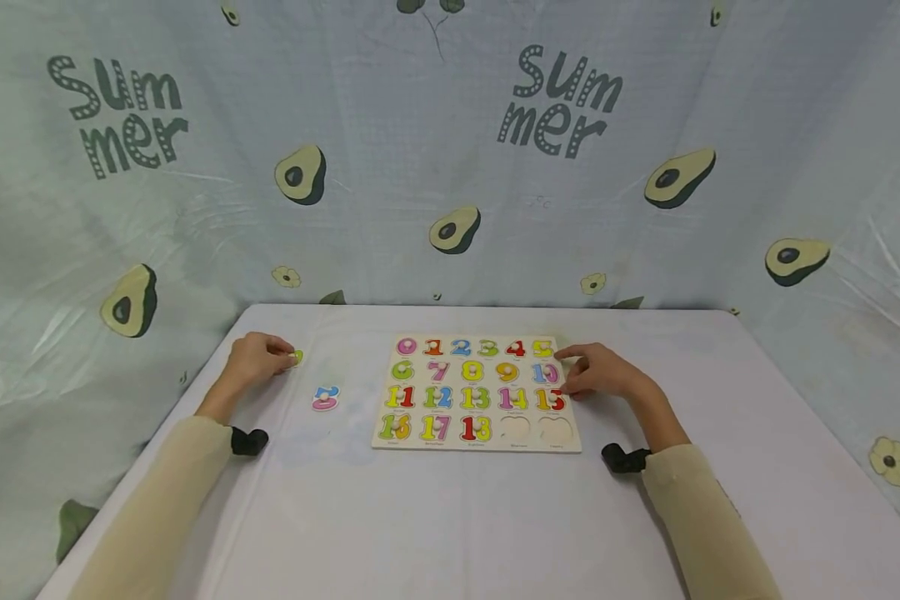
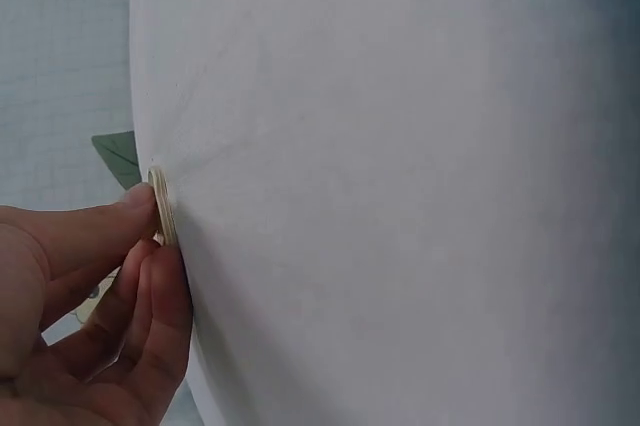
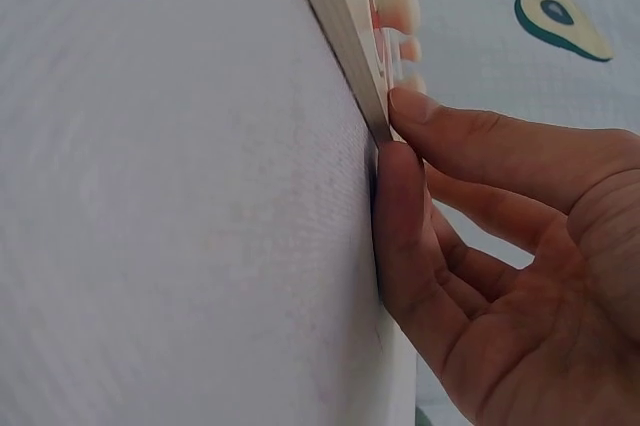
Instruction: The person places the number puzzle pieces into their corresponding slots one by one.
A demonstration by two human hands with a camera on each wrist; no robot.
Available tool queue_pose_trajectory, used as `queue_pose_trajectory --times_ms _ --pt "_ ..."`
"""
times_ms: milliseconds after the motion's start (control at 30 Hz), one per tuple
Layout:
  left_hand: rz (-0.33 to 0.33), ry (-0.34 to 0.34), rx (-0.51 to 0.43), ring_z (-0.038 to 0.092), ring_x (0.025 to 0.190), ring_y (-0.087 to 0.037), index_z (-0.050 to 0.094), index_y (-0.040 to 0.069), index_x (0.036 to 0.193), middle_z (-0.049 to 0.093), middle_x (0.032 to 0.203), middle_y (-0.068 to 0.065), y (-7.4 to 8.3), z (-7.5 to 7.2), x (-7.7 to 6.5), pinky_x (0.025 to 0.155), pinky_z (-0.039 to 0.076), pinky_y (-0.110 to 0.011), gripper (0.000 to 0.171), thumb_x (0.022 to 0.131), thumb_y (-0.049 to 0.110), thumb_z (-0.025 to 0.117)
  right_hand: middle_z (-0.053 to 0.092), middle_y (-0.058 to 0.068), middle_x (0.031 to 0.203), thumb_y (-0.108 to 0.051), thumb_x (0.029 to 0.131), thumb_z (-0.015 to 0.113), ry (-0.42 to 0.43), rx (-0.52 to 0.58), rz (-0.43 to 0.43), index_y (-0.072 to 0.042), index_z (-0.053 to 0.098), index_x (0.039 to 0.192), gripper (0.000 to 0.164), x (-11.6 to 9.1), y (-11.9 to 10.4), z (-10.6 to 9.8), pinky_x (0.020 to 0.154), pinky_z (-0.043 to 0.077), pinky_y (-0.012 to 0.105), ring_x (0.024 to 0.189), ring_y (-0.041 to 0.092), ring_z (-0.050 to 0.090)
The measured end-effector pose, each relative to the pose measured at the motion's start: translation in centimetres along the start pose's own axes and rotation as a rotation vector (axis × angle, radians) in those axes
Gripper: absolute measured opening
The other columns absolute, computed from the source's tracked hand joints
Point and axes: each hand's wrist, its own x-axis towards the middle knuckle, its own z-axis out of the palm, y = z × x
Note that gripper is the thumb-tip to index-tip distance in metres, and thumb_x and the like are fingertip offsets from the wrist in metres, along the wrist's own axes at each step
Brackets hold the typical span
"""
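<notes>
On the white table lies a wooden number puzzle board (image 1: 416, 427) with coloured numeral pieces that have round knobs. Two recesses at its lower right show bare wood. My left hand (image 1: 258, 358), left of the board, pinches a small yellow-green puzzle piece (image 1: 298, 357) between thumb and fingers; in the left wrist view that piece (image 2: 162, 208) is seen edge-on. A pink and blue numeral piece (image 1: 326, 398) rests between that hand and the board. My right hand (image 1: 598, 371) holds the board's right edge; in the right wrist view its thumb is over the board edge (image 3: 345, 36).
A white cloth (image 1: 420, 517) covers the table. Behind it hangs a backdrop (image 1: 390, 108) printed with avocados and lettering. Black wrist mounts (image 1: 249, 442) stick out from both beige sleeves (image 1: 708, 508).
</notes>
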Motion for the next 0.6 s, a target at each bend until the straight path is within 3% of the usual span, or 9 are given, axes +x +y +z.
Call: queue_pose_trajectory --times_ms 267,600 --pt "-0.062 0.036 -0.056 0.065 0.073 -0.015 0.073 -0.009 0.113 0.076 0.096 -0.020 -0.41 0.79 0.09 0.065 0.050 -0.023 0.031 0.094 0.016 0.074 0.066 0.008 0.088 -0.015 0.091 0.076 -0.007 0.041 -0.026 0.003 0.047 0.150 0.068 -0.17 0.61 0.07 0.074 0.052 0.029 0.076 0.018 0.060" --pt "-0.084 0.024 -0.058 0.066 0.077 -0.018 0.073 -0.008 0.113 0.075 0.099 -0.021 0.06 0.29 -0.19 0.066 0.050 -0.023 0.030 0.096 0.016 0.071 0.065 0.009 0.089 -0.016 0.091 0.076 0.011 0.028 -0.010 0.001 0.047 0.151 0.068 -0.27 0.01 0.19 0.074 0.052 0.028 0.077 0.019 0.060"
